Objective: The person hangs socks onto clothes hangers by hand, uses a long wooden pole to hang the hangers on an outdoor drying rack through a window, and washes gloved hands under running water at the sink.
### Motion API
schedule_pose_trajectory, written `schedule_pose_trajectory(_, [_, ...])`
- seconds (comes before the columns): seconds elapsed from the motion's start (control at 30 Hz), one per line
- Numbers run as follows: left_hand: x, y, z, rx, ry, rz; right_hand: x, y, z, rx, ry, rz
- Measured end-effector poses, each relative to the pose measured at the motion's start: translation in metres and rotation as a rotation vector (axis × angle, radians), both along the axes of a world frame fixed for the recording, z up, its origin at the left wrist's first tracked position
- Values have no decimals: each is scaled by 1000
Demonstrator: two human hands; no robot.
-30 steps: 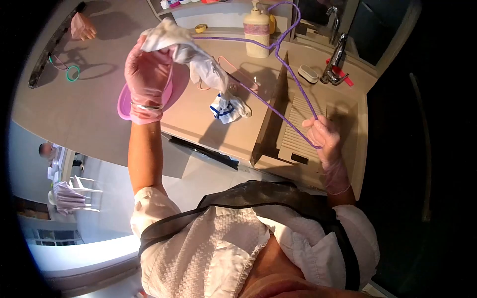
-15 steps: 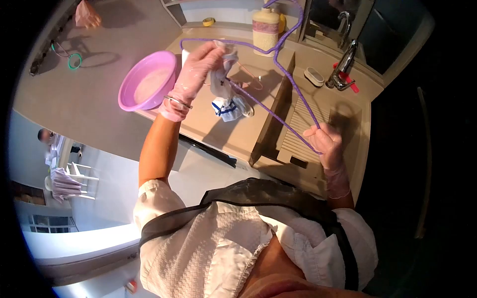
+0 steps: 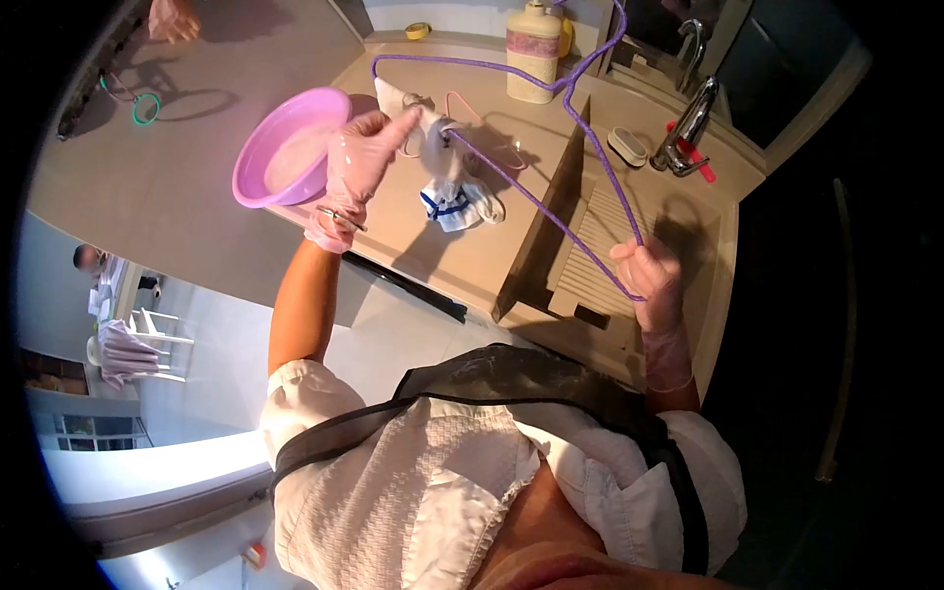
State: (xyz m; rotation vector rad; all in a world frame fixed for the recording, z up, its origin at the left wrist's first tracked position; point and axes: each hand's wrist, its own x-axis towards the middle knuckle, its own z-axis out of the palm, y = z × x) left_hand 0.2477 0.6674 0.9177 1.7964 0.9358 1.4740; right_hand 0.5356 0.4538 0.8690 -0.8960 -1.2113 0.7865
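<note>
My right hand (image 3: 651,280), in a clear glove, is closed around one end of a purple clothes hanger (image 3: 539,208) over the sink. Draped on the hanger's far left end is a thin white cloth (image 3: 442,147). Beside it is my left hand (image 3: 362,162), also gloved and with a bracelet at the wrist; its thumb is stretched toward the cloth and its fingers are apart from the thumb. Whether the thumb touches the cloth is hard to see. Below, a white cloth with blue stripes (image 3: 449,206) appears at the counter; whether it joins the upper cloth is unclear.
Left of the counter stands a pink basin (image 3: 246,167) with cloudy liquid. A pink hanger (image 3: 515,155) lies behind the cloth. A beige jug (image 3: 532,59), a faucet (image 3: 691,128) and a soap dish (image 3: 626,149) stand around the ridged sink (image 3: 590,251). Another hand (image 3: 174,20) shows top left.
My left hand has moved down and left, off the upper cloth, and its pinch has opened. The hanger has shifted slightly up and right, with my right hand still on it.
</note>
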Motion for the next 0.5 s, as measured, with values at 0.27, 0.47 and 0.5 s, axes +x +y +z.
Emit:
schedule_pose_trajectory(0.27, [25,46,-49,8,55,-253,-3,2,-2,10,35,-13])
schedule_pose_trajectory(0.47, [18,44,-33,-8,-362,-324,4,6,-7,-7,45,-46])
schedule_pose_trajectory(0.5, [18,41,-31,29,-286,-217,7,7,-9,57,47,-6])
